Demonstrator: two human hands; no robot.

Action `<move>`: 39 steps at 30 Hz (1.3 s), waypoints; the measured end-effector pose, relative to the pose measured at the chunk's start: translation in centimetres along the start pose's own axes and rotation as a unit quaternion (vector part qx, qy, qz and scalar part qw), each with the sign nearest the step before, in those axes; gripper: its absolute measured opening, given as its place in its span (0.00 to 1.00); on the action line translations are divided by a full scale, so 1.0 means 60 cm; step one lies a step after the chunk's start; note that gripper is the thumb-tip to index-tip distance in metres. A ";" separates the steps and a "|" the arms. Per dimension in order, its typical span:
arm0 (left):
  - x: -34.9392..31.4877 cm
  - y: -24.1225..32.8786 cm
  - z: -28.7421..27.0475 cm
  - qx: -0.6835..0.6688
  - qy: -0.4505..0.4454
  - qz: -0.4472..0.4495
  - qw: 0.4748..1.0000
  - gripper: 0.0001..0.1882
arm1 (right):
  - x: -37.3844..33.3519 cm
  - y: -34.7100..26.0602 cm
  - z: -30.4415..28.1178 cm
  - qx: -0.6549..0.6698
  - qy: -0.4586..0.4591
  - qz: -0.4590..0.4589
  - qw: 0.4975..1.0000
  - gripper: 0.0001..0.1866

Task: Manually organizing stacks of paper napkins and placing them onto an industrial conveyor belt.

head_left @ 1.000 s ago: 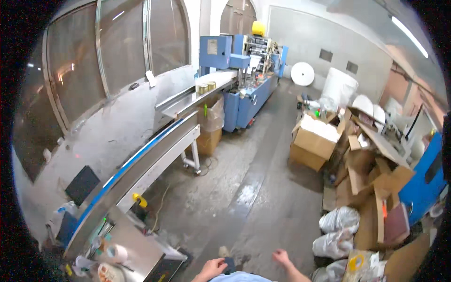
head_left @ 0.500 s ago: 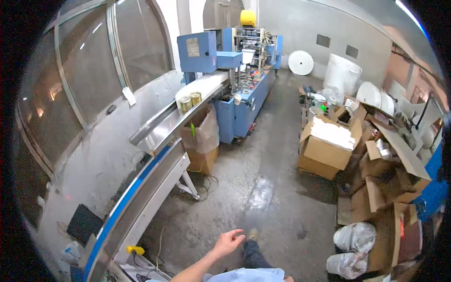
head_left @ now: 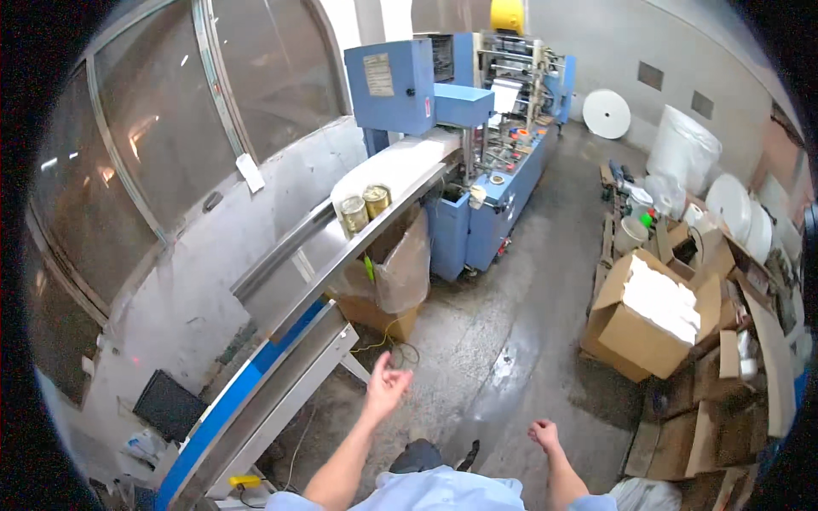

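Note:
My left hand [head_left: 388, 390] reaches out over the floor beside the end of the conveyor, fingers apart and holding nothing. My right hand [head_left: 543, 433] hangs lower at the right, its fingers curled in loosely, with nothing visible in them. Ahead and left of my hands, a metal chute [head_left: 332, 243] slopes down from a blue machine [head_left: 503, 213]. Two gold-coloured cylindrical cans [head_left: 365, 209] stand side by side on the chute, against a stack of white sheets [head_left: 396, 166]. Neither hand touches anything.
A conveyor with a blue edge [head_left: 230, 387] runs along my left. Under the chute stands a plastic-lined carton [head_left: 400, 277], with a cable [head_left: 400, 349] on the floor nearby. To the right are an open carton of white material [head_left: 635, 328], further boxes and white rolls [head_left: 607, 114].
I have moved forward, so the machine, chute and cans appear nearer. My left hand has risen and stretched ahead, its fingers spread more. My right hand has come into view.

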State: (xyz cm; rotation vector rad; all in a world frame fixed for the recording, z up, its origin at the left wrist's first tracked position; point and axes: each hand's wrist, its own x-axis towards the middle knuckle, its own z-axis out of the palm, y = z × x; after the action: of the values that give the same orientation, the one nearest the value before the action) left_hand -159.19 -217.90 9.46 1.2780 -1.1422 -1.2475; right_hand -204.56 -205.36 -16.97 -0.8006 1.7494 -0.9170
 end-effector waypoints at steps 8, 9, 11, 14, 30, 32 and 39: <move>0.467 0.070 -0.129 0.008 0.195 0.093 0.976 0.45 | 0.154 -0.043 0.070 -0.155 -0.047 0.082 0.983 0.13; 0.535 0.054 -0.154 0.042 0.231 0.104 0.966 0.46 | 0.162 -0.012 0.079 -0.227 -0.038 0.104 0.967 0.12; 0.634 0.082 -0.184 0.191 0.289 0.037 0.937 0.45 | 0.146 -0.026 0.107 -0.252 -0.011 0.100 0.962 0.17; 0.823 0.072 -0.193 0.053 0.252 0.062 0.964 0.38 | 0.181 0.150 0.082 -0.148 0.001 0.050 0.988 0.19; 1.044 0.012 -0.422 0.033 0.258 0.112 0.959 0.48 | 0.628 -0.469 0.303 -0.166 -0.131 0.106 0.972 0.11; 1.056 0.017 -0.444 -0.008 0.243 0.160 0.957 0.43 | 0.703 -0.513 0.330 -0.156 -0.162 0.088 0.970 0.10; 1.005 0.033 -0.364 0.108 0.344 0.006 0.933 0.44 | 0.896 -0.748 0.473 -0.161 -0.300 0.033 0.940 0.12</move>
State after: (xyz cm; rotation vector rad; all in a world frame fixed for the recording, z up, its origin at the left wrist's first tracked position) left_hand -135.46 -277.47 6.48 1.6869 -0.7732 -0.5752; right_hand -189.95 -279.11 -9.54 -1.0907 1.3769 -0.2845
